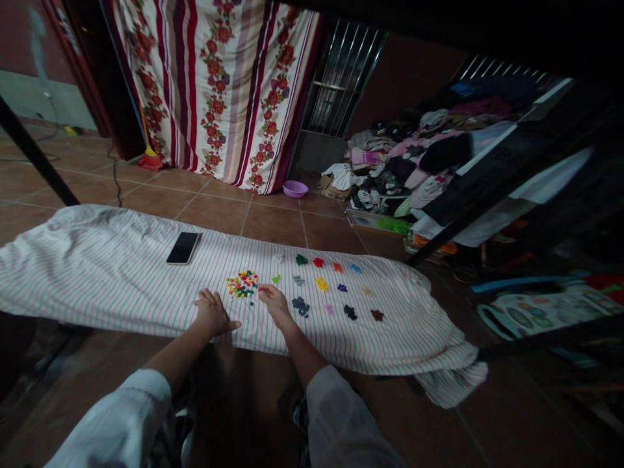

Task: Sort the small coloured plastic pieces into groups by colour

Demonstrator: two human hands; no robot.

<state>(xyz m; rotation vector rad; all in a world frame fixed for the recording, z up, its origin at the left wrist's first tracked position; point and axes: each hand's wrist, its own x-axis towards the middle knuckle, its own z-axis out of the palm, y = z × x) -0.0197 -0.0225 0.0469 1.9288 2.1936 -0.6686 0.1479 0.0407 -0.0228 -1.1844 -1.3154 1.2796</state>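
Note:
A loose pile of small mixed pieces (242, 284), mostly red, yellow, green and white, lies on the striped cloth. My left hand (212, 313) rests flat on the cloth just below the pile, fingers spread and holding nothing. To the right of the pile, my right hand (275, 303) has its thumb and fingertips pinched together, with a spot of red showing at the tips. Single-colour heaps lie beyond it in rough rows, among them dark grey (301, 306), yellow (321, 284), red (318, 262), dark green (301, 259), black (350, 312) and brown (377, 315).
The striped cloth (121, 273) covers a long low surface, with a phone (184, 248) near its far edge. Behind stand a floral curtain (214, 84), a purple basin (295, 189) and a heap of clothes (404, 156). Dark bars cross at left and right.

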